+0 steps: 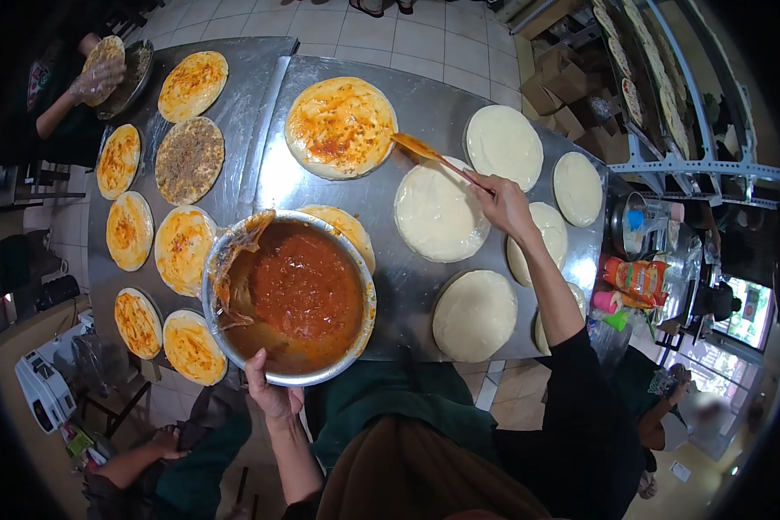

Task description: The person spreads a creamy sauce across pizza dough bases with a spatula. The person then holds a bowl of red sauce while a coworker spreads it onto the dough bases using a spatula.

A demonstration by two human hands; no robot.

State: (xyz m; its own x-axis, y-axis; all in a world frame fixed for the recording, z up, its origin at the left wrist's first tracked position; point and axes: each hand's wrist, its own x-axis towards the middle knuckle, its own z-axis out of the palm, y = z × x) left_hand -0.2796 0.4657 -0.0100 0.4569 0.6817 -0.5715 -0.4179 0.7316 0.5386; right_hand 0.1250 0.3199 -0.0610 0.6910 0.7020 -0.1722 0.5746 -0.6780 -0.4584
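My left hand (270, 392) grips the near rim of a large metal bowl (371, 325), its thumb over the edge. Inside lies chunky red-orange sauce (303, 282), smeared up the left wall. In my right hand (503, 204) is a long-handled spatula (418, 146), its sauce-coated blade at the right edge of a round dough base (341, 121) spread with sauce. Beneath the handle lies a plain pale dough base (438, 221). The bowl partly covers another sauced dough base (342, 227).
Several sauced rounds and one with brown topping (190, 161) lie on the left of the metal table (264, 113). Plain dough rounds (475, 315) fill the right side. A co-worker's gloved hand (100, 82) holds a topped round over a bowl. A rack (693, 165) stands at right.
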